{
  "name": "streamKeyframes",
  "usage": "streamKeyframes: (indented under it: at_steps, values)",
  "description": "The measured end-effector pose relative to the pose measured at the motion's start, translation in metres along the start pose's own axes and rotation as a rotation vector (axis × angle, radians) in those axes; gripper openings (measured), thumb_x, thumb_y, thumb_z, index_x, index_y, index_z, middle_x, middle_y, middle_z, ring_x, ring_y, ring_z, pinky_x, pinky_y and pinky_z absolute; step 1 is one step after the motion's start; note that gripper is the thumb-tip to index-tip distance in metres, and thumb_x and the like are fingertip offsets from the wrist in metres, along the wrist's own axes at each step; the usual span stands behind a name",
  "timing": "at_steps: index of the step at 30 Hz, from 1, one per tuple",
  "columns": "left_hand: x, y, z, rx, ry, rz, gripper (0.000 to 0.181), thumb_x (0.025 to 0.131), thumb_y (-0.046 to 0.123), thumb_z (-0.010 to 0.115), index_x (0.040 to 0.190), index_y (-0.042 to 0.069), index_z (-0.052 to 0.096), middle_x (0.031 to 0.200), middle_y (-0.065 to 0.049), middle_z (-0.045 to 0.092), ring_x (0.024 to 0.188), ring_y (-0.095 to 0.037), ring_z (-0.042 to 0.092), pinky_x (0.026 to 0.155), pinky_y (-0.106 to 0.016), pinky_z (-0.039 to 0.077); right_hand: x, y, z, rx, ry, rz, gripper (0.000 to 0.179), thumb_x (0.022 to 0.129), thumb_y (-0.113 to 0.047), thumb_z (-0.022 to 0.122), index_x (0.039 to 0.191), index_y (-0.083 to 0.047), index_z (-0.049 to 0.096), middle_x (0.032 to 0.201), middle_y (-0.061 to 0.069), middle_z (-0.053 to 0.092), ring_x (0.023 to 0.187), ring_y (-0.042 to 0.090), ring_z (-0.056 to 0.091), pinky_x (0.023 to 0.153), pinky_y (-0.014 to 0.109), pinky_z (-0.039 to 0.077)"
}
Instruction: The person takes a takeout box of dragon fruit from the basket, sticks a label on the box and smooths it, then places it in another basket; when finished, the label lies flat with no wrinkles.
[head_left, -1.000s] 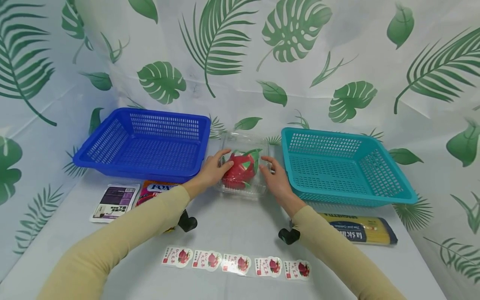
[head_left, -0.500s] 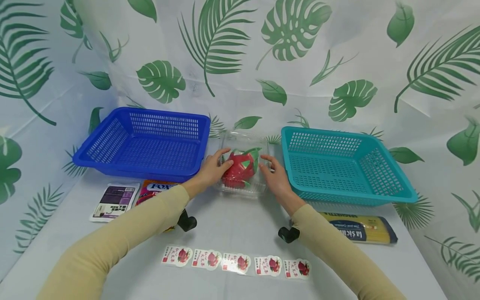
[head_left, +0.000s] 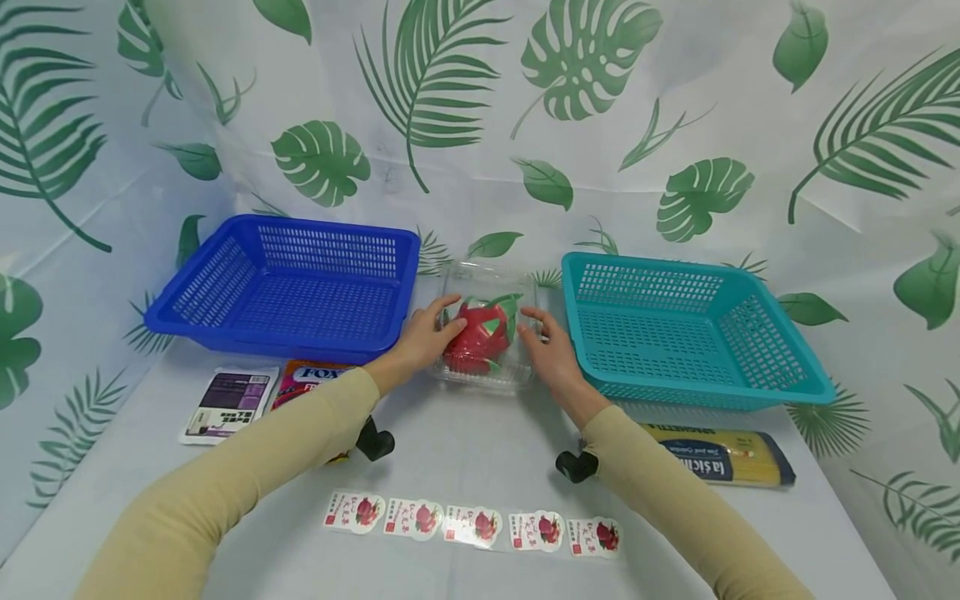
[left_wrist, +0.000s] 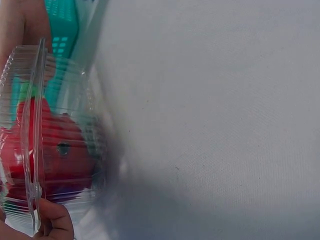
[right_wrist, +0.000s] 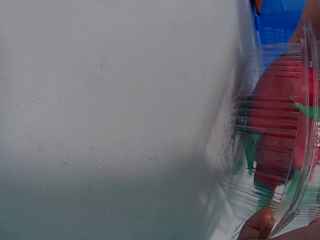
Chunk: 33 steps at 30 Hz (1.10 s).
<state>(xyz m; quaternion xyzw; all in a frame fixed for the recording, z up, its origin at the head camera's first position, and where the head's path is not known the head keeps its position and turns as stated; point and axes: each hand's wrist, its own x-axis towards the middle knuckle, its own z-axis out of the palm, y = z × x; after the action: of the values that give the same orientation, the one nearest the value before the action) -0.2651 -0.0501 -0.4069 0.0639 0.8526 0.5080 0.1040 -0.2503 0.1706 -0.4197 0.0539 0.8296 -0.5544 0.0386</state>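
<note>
A clear plastic clamshell box (head_left: 517, 372) stands mid-table between the two baskets, with a red and green dragon fruit (head_left: 480, 333) inside it. In both wrist views the rims of its lid and base lie close together. My left hand (head_left: 420, 343) holds the box at its left side; in the left wrist view its fingers (left_wrist: 56, 220) pinch the rim. On the opposite side, my right hand (head_left: 557, 358) grips the rim, and a bent finger (right_wrist: 257, 225) shows there in the right wrist view. Parts of both hands are hidden behind the box.
A blue basket (head_left: 322, 340) stands at the left and a teal basket (head_left: 697, 392) at the right. A white and purple packet (head_left: 228, 406) and a FOX'S bag (head_left: 303, 382) lie at left, a spaghetti pack (head_left: 720, 457) at right. Several dragon fruit stickers (head_left: 472, 527) lie in front.
</note>
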Motion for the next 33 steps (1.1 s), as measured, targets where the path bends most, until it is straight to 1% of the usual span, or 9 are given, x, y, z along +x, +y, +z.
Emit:
streamKeyframes:
  at_steps: [5, 11, 15, 17, 22, 27, 30, 33]
  values:
    - [0.0014, -0.0022, 0.0005, 0.008, 0.007, 0.007, 0.052, 0.102, 0.035, 0.051, 0.152, 0.028, 0.036, 0.134, -0.020, 0.042, 0.118, -0.031, 0.041, 0.104, -0.052, 0.036, -0.0005, -0.0004, -0.0004, 0.000, -0.004, -0.005, 0.041, 0.103, -0.032, 0.051, 0.143, -0.023, 0.046, 0.153, 0.012, 0.034, 0.137, 0.032, 0.034, 0.109, 0.054, 0.033]
    - [0.0013, -0.0022, 0.0006, 0.011, 0.009, 0.010, 0.052, 0.102, 0.034, 0.051, 0.152, 0.027, 0.036, 0.134, -0.020, 0.042, 0.118, -0.031, 0.041, 0.105, -0.052, 0.036, 0.0002, 0.0003, 0.0002, -0.001, -0.004, -0.005, 0.041, 0.103, -0.033, 0.051, 0.142, -0.024, 0.047, 0.154, 0.012, 0.034, 0.138, 0.032, 0.034, 0.109, 0.054, 0.033]
    - [0.0015, -0.0013, 0.0007, 0.018, 0.011, 0.011, 0.052, 0.102, 0.034, 0.052, 0.152, 0.026, 0.036, 0.127, -0.019, 0.044, 0.112, -0.030, 0.041, 0.099, -0.049, 0.038, 0.0007, 0.0005, 0.0006, -0.003, -0.002, -0.006, 0.040, 0.103, -0.033, 0.050, 0.142, -0.024, 0.047, 0.153, 0.013, 0.034, 0.137, 0.032, 0.034, 0.108, 0.054, 0.034]
    - [0.0017, -0.0011, 0.0008, 0.019, 0.012, 0.010, 0.052, 0.102, 0.034, 0.052, 0.151, 0.026, 0.036, 0.127, -0.019, 0.045, 0.111, -0.030, 0.041, 0.099, -0.049, 0.038, 0.0004, 0.0001, 0.0005, -0.004, -0.002, -0.005, 0.041, 0.103, -0.032, 0.050, 0.143, -0.024, 0.047, 0.153, 0.013, 0.034, 0.137, 0.033, 0.035, 0.108, 0.054, 0.034]
    - [0.0018, -0.0008, 0.0008, 0.010, 0.010, 0.009, 0.052, 0.102, 0.033, 0.051, 0.151, 0.026, 0.036, 0.133, -0.020, 0.043, 0.118, -0.030, 0.040, 0.105, -0.051, 0.035, -0.0002, -0.0009, -0.0001, -0.011, -0.002, 0.005, 0.041, 0.103, -0.033, 0.050, 0.143, -0.024, 0.046, 0.153, 0.013, 0.034, 0.136, 0.032, 0.035, 0.107, 0.054, 0.035]
    - [0.0016, -0.0006, 0.0008, 0.009, 0.005, 0.006, 0.052, 0.102, 0.034, 0.051, 0.151, 0.026, 0.036, 0.136, -0.021, 0.042, 0.122, -0.031, 0.040, 0.107, -0.052, 0.034, -0.0002, -0.0002, -0.0010, -0.014, -0.008, 0.004, 0.042, 0.103, -0.036, 0.049, 0.144, -0.025, 0.045, 0.153, 0.012, 0.033, 0.137, 0.031, 0.035, 0.108, 0.053, 0.034]
    - [0.0012, -0.0008, 0.0003, 0.020, 0.003, 0.011, 0.052, 0.103, 0.034, 0.050, 0.152, 0.025, 0.036, 0.140, -0.022, 0.040, 0.130, -0.033, 0.037, 0.109, -0.054, 0.032, -0.0004, 0.0006, -0.0015, -0.012, -0.014, -0.001, 0.044, 0.103, -0.037, 0.049, 0.145, -0.025, 0.044, 0.155, 0.011, 0.031, 0.139, 0.031, 0.033, 0.109, 0.053, 0.033]
    - [0.0009, -0.0015, -0.0003, 0.035, 0.000, 0.013, 0.052, 0.103, 0.035, 0.049, 0.152, 0.026, 0.035, 0.142, -0.022, 0.039, 0.133, -0.035, 0.035, 0.109, -0.055, 0.031, -0.0012, 0.0015, -0.0018, -0.012, -0.016, -0.008, 0.044, 0.103, -0.037, 0.048, 0.146, -0.026, 0.043, 0.156, 0.010, 0.030, 0.141, 0.032, 0.030, 0.110, 0.054, 0.031]
